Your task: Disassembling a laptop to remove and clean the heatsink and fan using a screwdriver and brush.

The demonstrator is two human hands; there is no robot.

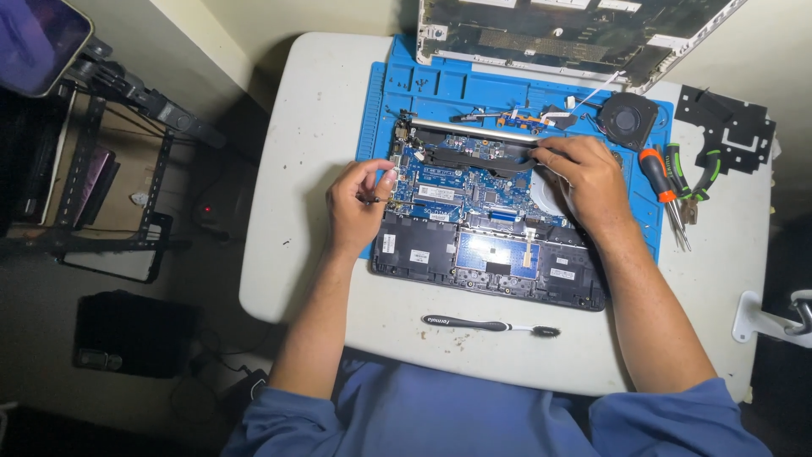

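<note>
Overhead view of an opened laptop on a white desk (296, 279), described from left to right. Far left, off the desk: a dark metal stand (110, 161) carrying a phone (38, 38), and a black box (127, 334) on the floor below. Left hand (359, 207): the fingers are pinched narrowly on a small dark part (372, 200), too small to identify, at the left edge of the laptop base (486, 267), just above its dark lower section. Centre: the laptop base lies on a blue work mat (440, 85); its blue circuit board (457, 182) is exposed, with a silver hinge bar (474, 129) and a dark heat pipe along the upper edge and a blue touchpad panel (495, 254) near the front. A removed cover (567, 34) leans at the far edge of the mat. In front of the laptop base lies a black brush (491, 324), apart from both hands. Right hand (584, 173): palm down on the right part of the circuit board, its fingertips curled onto the right end of the heat pipe; whether they clamp anything cannot be told. Right: a black cooling fan (628, 118) on the mat, then an orange-handled screwdriver (660, 182) and green-handled pliers (694, 173), beside a black flat bracket (732, 127)
</note>
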